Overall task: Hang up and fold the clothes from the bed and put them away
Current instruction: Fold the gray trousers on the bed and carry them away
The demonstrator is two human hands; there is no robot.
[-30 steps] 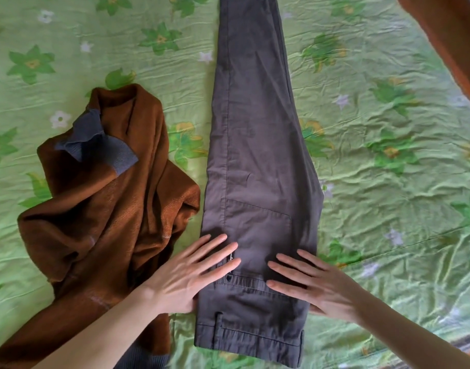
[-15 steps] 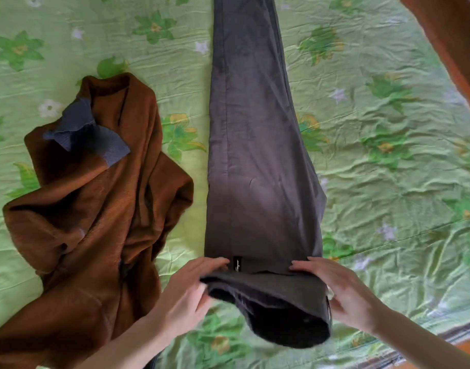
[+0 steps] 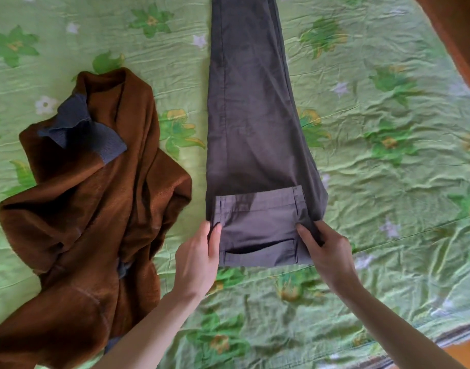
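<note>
Dark grey trousers point(image 3: 252, 107) lie lengthwise down the middle of the bed, legs running away from me. Their waist end point(image 3: 258, 230) is folded over onto the legs, with a back pocket slit showing. My left hand point(image 3: 198, 258) pinches the fold's left edge between thumb and fingers. My right hand point(image 3: 325, 247) grips the fold's right edge the same way. A crumpled brown jacket point(image 3: 87, 209) with grey ribbed cuffs lies to the left of the trousers.
The bed is covered by a green flowered sheet point(image 3: 388, 155), wrinkled all over. Its near edge point(image 3: 415, 342) shows at the bottom right. A brown wooden piece point(image 3: 460, 35) crosses the top right corner.
My hands went from pressing flat on the waist to lifting it and folding it over onto the legs. They now hold the fold's two side edges.
</note>
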